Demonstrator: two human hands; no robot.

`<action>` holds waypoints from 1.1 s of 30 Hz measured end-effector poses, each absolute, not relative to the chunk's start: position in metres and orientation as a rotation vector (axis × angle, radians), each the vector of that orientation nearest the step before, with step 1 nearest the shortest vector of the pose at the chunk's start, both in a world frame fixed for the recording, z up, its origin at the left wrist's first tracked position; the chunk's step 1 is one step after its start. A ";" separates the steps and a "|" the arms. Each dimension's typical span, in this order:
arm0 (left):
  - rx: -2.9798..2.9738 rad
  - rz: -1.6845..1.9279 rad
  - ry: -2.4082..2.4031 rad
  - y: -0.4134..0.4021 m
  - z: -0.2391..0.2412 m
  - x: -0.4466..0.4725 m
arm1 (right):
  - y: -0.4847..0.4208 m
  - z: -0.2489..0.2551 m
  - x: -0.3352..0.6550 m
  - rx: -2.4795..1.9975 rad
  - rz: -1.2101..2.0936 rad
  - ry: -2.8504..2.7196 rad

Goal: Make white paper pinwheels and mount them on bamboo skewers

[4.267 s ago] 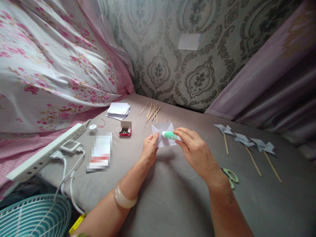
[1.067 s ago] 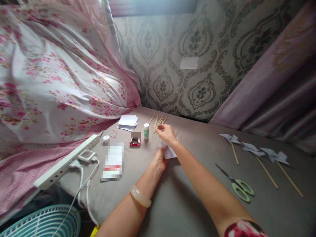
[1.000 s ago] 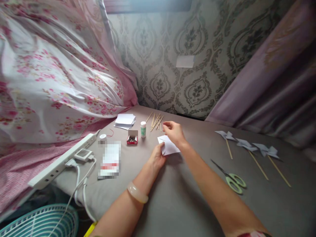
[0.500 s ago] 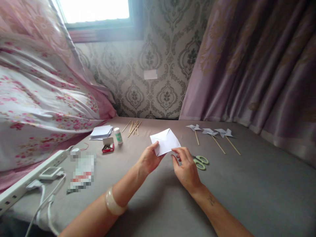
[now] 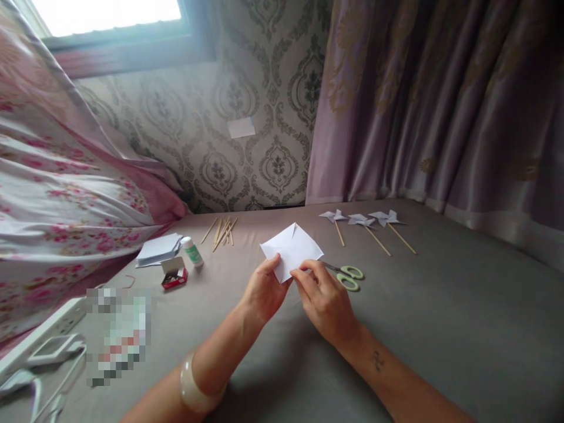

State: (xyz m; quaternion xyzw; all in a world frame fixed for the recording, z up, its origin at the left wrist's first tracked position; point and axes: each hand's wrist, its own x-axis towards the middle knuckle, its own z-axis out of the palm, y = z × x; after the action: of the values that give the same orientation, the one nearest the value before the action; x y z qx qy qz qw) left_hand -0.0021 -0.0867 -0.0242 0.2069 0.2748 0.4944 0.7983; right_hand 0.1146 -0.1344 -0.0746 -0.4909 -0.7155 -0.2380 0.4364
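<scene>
A white square of paper [image 5: 291, 249] with cut corners is held up over the grey sheet, tilted like a diamond. My left hand [image 5: 263, 292] pinches its lower left edge. My right hand [image 5: 324, 296] pinches its lower right edge, fingers curled. A green glue stick [image 5: 192, 251] lies to the left beside a small red box [image 5: 174, 274] that is open. Green-handled scissors [image 5: 346, 275] lie just right of my right hand.
Three paper pinwheels on sticks [image 5: 361, 223] lie at the back right. Loose wooden sticks [image 5: 221, 230] and a stack of white paper [image 5: 157, 248] sit at the back left. A white power strip [image 5: 42, 330] lies front left. Purple curtains [image 5: 440, 100] hang on the right.
The glue stick has left my right hand and now lies by the red box. My right hand came back to the paper and both hands lifted it. The view swung right.
</scene>
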 end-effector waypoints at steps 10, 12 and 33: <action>0.386 1.030 0.653 -0.090 -0.034 -0.016 | -0.142 -0.073 0.105 -1.183 -0.564 -1.837; 0.364 1.026 0.671 -0.090 -0.031 -0.017 | -0.142 -0.073 0.105 -1.174 -0.556 -1.835; 0.268 1.036 0.740 -0.089 -0.035 -0.017 | -0.142 -0.064 0.098 -1.165 -0.071 -1.680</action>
State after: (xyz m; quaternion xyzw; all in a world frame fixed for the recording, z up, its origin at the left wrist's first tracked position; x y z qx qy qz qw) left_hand -0.0175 -0.0894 -0.0353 0.1248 0.3446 0.4821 0.7958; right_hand 0.0977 -0.1418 -0.0641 -0.4862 -0.7009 -0.0297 0.5210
